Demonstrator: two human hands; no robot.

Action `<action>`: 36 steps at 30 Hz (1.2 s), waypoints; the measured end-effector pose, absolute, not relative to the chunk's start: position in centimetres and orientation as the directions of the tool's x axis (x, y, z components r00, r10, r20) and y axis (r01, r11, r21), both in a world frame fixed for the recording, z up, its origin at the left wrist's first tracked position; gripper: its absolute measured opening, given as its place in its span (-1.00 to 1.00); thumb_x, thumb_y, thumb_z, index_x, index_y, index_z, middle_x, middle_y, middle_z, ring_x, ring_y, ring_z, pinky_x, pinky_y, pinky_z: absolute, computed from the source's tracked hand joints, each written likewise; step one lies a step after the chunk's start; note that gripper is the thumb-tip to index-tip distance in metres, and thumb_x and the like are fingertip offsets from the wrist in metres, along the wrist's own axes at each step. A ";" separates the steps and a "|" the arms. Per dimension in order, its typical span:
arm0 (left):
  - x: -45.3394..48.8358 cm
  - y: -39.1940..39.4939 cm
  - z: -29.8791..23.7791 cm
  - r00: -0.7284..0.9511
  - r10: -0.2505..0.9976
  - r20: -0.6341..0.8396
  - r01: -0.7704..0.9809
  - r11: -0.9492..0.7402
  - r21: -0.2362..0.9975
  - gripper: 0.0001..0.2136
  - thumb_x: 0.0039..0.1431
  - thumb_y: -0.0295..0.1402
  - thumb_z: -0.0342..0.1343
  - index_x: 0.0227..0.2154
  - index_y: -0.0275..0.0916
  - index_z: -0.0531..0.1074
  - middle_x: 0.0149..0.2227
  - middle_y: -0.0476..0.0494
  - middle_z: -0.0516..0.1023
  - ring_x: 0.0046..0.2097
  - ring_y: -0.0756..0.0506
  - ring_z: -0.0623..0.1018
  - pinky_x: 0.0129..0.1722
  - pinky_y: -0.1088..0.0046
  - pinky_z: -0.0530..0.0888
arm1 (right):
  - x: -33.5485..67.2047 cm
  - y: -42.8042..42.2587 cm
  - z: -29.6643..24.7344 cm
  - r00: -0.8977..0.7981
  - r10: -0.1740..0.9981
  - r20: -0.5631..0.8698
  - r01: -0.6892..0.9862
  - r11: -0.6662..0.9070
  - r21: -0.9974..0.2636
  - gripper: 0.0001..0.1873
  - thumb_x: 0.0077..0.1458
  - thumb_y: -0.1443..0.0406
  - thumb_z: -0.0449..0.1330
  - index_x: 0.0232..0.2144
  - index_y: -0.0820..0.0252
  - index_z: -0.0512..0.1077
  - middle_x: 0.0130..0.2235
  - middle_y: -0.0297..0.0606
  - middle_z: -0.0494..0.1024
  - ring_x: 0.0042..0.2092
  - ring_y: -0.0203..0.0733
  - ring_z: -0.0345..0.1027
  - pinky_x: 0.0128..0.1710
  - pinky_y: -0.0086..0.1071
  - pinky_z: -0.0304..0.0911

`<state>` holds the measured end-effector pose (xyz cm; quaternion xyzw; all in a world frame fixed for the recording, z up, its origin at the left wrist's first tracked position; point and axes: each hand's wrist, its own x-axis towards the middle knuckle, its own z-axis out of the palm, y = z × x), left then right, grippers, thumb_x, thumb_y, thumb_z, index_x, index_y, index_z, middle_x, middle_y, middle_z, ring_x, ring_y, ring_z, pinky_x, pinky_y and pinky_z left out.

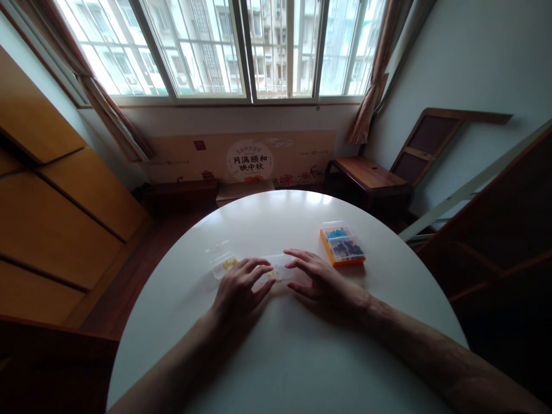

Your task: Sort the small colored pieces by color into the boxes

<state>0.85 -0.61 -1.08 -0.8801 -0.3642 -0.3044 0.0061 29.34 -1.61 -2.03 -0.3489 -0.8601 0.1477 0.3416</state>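
Both my hands rest on a round white table [284, 356]. My left hand [241, 290] has its fingers spread and curved, the tips touching a small clear plastic box [280, 267] that lies between the hands. My right hand [317, 282] reaches in from the right with fingers stretched out onto the same clear box. Neither hand grips anything. Left of my left hand stands an open clear box [222, 261] with small yellow pieces inside. To the right of my right hand lies an orange-rimmed box [342, 246] holding small blue pieces.
A wide window [241, 49] with curtains fills the far wall, above a printed cardboard panel [250, 161]. A low dark wooden table [366, 175] stands at the back right, wooden cabinets [56, 218] on the left, a dark slanted frame [509, 230] on the right.
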 end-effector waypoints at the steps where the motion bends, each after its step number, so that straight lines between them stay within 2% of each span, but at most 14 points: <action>1: 0.8 -0.6 -1.0 0.553 0.634 0.541 0.639 -0.739 0.213 -0.90 0.47 -0.27 0.23 -0.06 -0.08 0.60 0.02 -0.13 0.71 0.00 -0.22 0.69 -0.01 0.17 0.63 | 29.3 -1.5 -2.2 -0.527 0.707 0.471 0.503 0.707 -0.497 -0.61 0.34 0.17 0.41 0.15 0.01 0.48 0.45 -0.07 0.41 0.41 0.15 0.39 0.37 0.14 0.42; 6: 0.7 -0.5 -0.9 0.569 0.633 0.524 0.624 -0.748 0.226 -0.90 0.50 -0.26 0.21 -0.09 -0.08 0.61 0.02 -0.13 0.71 0.00 -0.20 0.69 -0.03 0.19 0.64 | 29.0 -1.4 -2.5 -0.529 0.720 0.449 0.514 0.693 -0.506 -0.71 0.43 0.28 0.28 0.16 -0.01 0.47 0.46 -0.11 0.41 0.38 0.12 0.42 0.35 0.15 0.44; 9: 0.7 -0.5 -1.0 0.568 0.634 0.525 0.626 -0.747 0.225 -0.88 0.51 -0.26 0.19 -0.07 -0.07 0.62 0.04 -0.14 0.71 0.02 -0.21 0.69 0.00 0.18 0.64 | 28.8 -1.6 -2.1 -0.499 0.737 0.456 0.533 0.676 -0.509 -0.71 0.39 0.33 0.28 0.12 0.01 0.46 0.41 -0.11 0.45 0.37 0.12 0.41 0.37 0.14 0.41; 14: 0.8 -0.4 -1.2 0.563 0.630 0.535 0.643 -0.741 0.195 -0.79 0.51 -0.27 0.17 0.09 -0.06 0.60 0.14 -0.17 0.69 0.11 -0.25 0.67 0.10 0.10 0.63 | 28.6 -2.0 -1.4 -0.476 0.740 0.475 0.594 0.669 -0.447 -0.45 0.14 0.34 0.43 0.15 0.06 0.41 0.17 -0.03 0.52 0.15 0.15 0.47 0.21 0.10 0.50; 16: 0.8 -0.3 -1.3 0.548 0.651 0.526 0.658 -0.723 0.209 -0.76 0.51 -0.27 0.16 0.13 -0.05 0.59 0.17 -0.18 0.67 0.11 -0.25 0.67 0.11 0.10 0.64 | 28.6 -2.1 -1.3 -0.493 0.737 0.461 0.623 0.670 -0.404 -0.41 0.13 0.31 0.44 0.18 0.09 0.40 0.14 -0.03 0.52 0.12 0.15 0.45 0.18 0.09 0.49; 20: 0.6 -0.1 -1.5 0.560 0.666 0.492 0.640 -0.726 0.254 -0.71 0.53 -0.29 0.12 0.21 -0.02 0.56 0.26 -0.14 0.62 0.13 -0.22 0.69 0.12 0.15 0.65 | 28.4 -2.1 -1.4 -0.522 0.722 0.455 0.639 0.684 -0.353 -0.47 0.23 0.24 0.42 0.19 0.10 0.39 0.11 -0.06 0.57 0.10 0.13 0.45 0.19 0.06 0.46; 25: 0.4 0.0 -1.4 0.534 0.687 0.493 0.663 -0.702 0.260 -0.60 0.48 -0.23 0.18 0.32 -0.02 0.47 0.33 -0.18 0.56 0.23 -0.29 0.64 0.18 0.07 0.63 | 29.4 -1.8 -0.1 -0.482 0.682 0.550 0.679 0.687 -0.258 -0.60 0.23 0.19 0.40 0.05 0.11 0.43 0.00 -0.08 0.61 0.01 0.14 0.46 0.06 0.02 0.45; 30: 0.1 0.1 -1.3 0.532 0.705 0.469 0.677 -0.687 0.264 -0.60 0.46 -0.23 0.17 0.31 -0.04 0.46 0.34 -0.19 0.55 0.24 -0.29 0.63 0.21 0.06 0.62 | 33.8 -0.7 2.9 -0.300 0.663 0.686 0.829 0.537 -0.157 -0.64 0.27 0.05 0.37 -0.05 0.10 0.43 -0.07 -0.10 0.60 -0.04 0.16 0.46 0.04 0.00 0.38; 36: 0.1 0.0 -1.1 0.533 0.710 0.460 0.679 -0.683 0.268 -0.63 0.46 -0.24 0.17 0.26 -0.07 0.45 0.34 -0.19 0.54 0.25 -0.29 0.63 0.22 0.06 0.62 | 39.3 0.9 4.0 -0.173 0.727 0.664 0.954 0.290 -0.069 -0.60 0.26 -0.08 0.31 -0.21 0.09 0.38 -0.22 -0.17 0.57 -0.15 0.10 0.48 -0.03 -0.10 0.31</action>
